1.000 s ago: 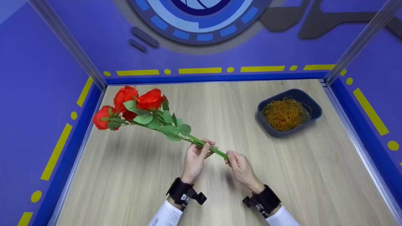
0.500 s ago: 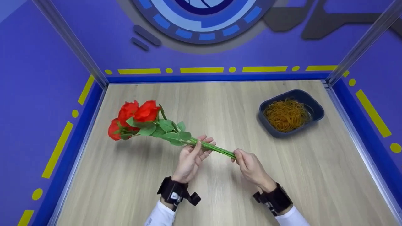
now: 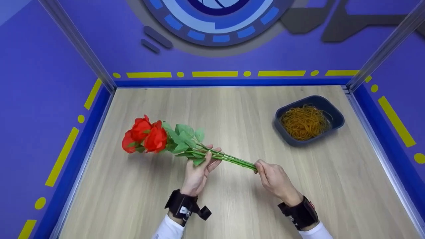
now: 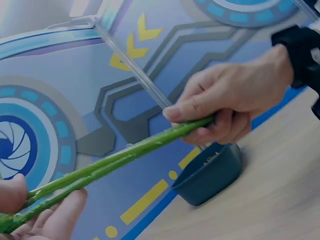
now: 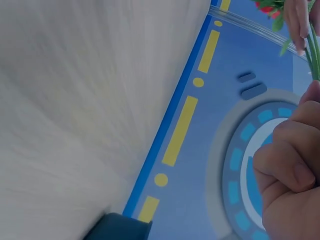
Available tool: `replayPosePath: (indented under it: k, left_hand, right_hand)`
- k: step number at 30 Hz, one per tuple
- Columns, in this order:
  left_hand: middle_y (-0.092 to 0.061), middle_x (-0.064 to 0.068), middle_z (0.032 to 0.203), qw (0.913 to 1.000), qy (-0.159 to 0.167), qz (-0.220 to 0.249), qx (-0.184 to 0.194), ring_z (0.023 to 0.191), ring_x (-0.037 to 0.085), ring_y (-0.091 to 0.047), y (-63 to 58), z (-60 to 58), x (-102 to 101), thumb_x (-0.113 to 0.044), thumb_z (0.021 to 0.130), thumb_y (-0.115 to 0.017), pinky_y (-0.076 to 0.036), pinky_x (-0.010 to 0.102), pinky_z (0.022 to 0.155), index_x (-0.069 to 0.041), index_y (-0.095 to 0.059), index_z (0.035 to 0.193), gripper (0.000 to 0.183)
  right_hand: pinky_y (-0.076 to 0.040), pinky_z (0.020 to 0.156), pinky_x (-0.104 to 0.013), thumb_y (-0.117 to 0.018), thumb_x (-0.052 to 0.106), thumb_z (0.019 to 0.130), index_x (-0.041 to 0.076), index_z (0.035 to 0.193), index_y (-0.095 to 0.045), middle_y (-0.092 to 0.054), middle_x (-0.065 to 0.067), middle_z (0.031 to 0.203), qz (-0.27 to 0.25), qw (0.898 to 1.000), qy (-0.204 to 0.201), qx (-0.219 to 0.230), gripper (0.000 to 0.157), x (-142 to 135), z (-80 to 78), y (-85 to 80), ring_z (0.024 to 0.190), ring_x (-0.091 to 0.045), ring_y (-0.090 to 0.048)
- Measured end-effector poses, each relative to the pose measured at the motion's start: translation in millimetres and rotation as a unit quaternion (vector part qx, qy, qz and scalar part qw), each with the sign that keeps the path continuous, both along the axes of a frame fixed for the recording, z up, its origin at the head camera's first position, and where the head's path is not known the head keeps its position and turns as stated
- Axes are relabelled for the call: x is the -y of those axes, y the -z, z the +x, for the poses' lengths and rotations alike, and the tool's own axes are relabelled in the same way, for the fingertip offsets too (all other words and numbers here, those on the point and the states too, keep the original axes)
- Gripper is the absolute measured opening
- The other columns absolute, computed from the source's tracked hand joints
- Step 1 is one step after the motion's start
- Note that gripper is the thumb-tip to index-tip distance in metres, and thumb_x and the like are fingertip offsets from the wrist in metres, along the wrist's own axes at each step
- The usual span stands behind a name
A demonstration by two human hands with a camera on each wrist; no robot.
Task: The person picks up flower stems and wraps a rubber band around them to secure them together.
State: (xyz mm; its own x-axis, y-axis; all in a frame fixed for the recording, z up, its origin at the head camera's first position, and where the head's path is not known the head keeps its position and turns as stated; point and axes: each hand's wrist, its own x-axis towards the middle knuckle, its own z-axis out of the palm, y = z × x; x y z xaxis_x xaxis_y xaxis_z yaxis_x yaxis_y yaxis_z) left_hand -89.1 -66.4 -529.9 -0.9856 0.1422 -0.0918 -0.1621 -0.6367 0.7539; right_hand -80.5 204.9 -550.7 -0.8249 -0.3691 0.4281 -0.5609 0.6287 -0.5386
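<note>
A bunch of red roses [image 3: 155, 138] with green leaves and long stems lies across both hands above the table, blooms to the left. My left hand [image 3: 197, 176] holds the stems just below the leaves, thumb on top and fingers beneath. The stem ends are gripped by my right hand [image 3: 275, 179], its fingers curled round them. Between the hands, the green stems [image 4: 115, 159] run bare in the left wrist view. Only part of the blooms shows in the right wrist view, behind the left hand [image 5: 297, 22].
A dark blue-grey tray [image 3: 280, 132] with a tangle of thin brown-orange rubber-band-like loops [image 3: 303, 122] stands at the back right of the wooden table [image 3: 225, 109]. Purple-blue panels [image 3: 219, 63] with yellow dashes enclose the back and sides.
The rose blooms have come right and nearer the front, and the bunch has rolled. My right hand has moved right with the stem ends; my left hand has shifted left, closer to the leaves.
</note>
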Motion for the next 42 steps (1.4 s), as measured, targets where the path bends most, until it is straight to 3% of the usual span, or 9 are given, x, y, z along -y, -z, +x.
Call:
replayPosePath:
  k: [5,10,15,20,25,31,35,42]
  left_hand:
    - [-0.077,0.006,0.112,0.9983,-0.037,-0.03,-0.032,0.108,0.02,-0.078,9.2,6.4,-6,-0.008,0.108,-0.06,-0.065,0.041,0.102,-0.004,-0.059,0.124,0.017]
    - [-0.078,0.006,0.109,0.9964,-0.065,-0.04,-0.038,0.108,0.024,-0.078,12.7,8.8,-9,-0.006,0.107,-0.061,-0.065,0.043,0.1,-0.006,-0.063,0.115,0.009]
    - [-0.078,0.006,0.105,0.9955,-0.08,-0.043,-0.028,0.105,0.024,-0.079,12.1,8.5,-10,-0.008,0.106,-0.063,-0.065,0.041,0.1,-0.006,-0.063,0.108,0.003]
    - [-0.077,0.006,0.104,0.995,-0.083,-0.05,-0.026,0.103,0.022,-0.079,11.2,7.0,-8,-0.011,0.107,-0.063,-0.065,0.039,0.1,-0.006,-0.063,0.105,0.005]
    - [-0.078,0.005,0.103,0.9947,-0.086,-0.051,-0.022,0.105,0.025,-0.079,11.0,5.8,-3,-0.012,0.107,-0.062,-0.065,0.038,0.1,-0.009,-0.064,0.104,0.005]
    - [-0.078,0.007,0.105,0.9938,-0.093,-0.053,-0.028,0.107,0.029,-0.079,10.2,6.3,1,-0.01,0.107,-0.062,-0.065,0.04,0.1,-0.007,-0.063,0.107,0.004]
    - [-0.079,0.007,0.105,0.9936,-0.098,-0.048,-0.029,0.107,0.029,-0.079,9.4,6.5,1,-0.011,0.106,-0.064,-0.065,0.041,0.099,-0.006,-0.062,0.109,0.006]
    - [-0.079,0.007,0.105,0.9934,-0.098,-0.053,-0.029,0.105,0.026,-0.08,8.4,6.6,0,-0.01,0.107,-0.063,-0.064,0.043,0.1,-0.006,-0.061,0.108,0.005]
  right_hand:
    - [-0.022,0.048,-0.008,-0.063,-0.004,0.1,0.014,0.084,-0.058,-0.031,0.018,0.065,0.028,0.999,-0.009,-0.016,0.024,0,1.7,-0.4,0.058,0.008,-0.023]
    - [-0.023,0.048,-0.008,-0.064,-0.002,0.1,0.014,0.085,-0.058,-0.032,0.018,0.066,0.036,0.999,-0.016,-0.014,0.024,0,2.3,0.6,0.059,0.008,-0.023]
    - [-0.028,0.046,-0.009,-0.063,0.001,0.103,0.013,0.089,-0.065,-0.036,0.018,0.067,-0.021,0.998,-0.027,0.047,0.019,-6,-0.4,-3.5,0.058,0.009,-0.027]
    - [-0.046,0.042,-0.019,-0.064,0.003,0.103,0.006,0.097,-0.074,-0.06,0.007,0.067,-0.08,0.99,0.006,0.12,0.012,-31,-9.1,-19.5,0.054,0.006,-0.045]
    - [-0.048,0.043,-0.019,-0.067,0.009,0.103,0.003,0.099,-0.073,-0.066,0.001,0.071,-0.048,0.988,0.071,0.126,0.009,-65,-27.2,-33.7,0.054,0.001,-0.051]
    - [-0.049,0.048,-0.019,-0.067,0.023,0.106,0.005,0.105,-0.074,-0.071,-0.004,0.076,0.005,0.985,0.12,0.123,0.019,-107,-56.4,-44.8,0.058,-0.001,-0.057]
    - [-0.05,0.058,-0.016,-0.068,0.028,0.105,0.004,0.108,-0.075,-0.077,-0.01,0.085,0.057,0.982,0.137,0.112,0.025,-133,-78.4,-49.2,0.067,-0.002,-0.062]
    - [-0.048,0.065,-0.02,-0.067,0.026,0.106,-0.002,0.111,-0.074,-0.078,-0.02,0.096,0.116,0.973,0.135,0.146,0.029,-167,-109.6,-55.9,0.082,-0.028,-0.071]
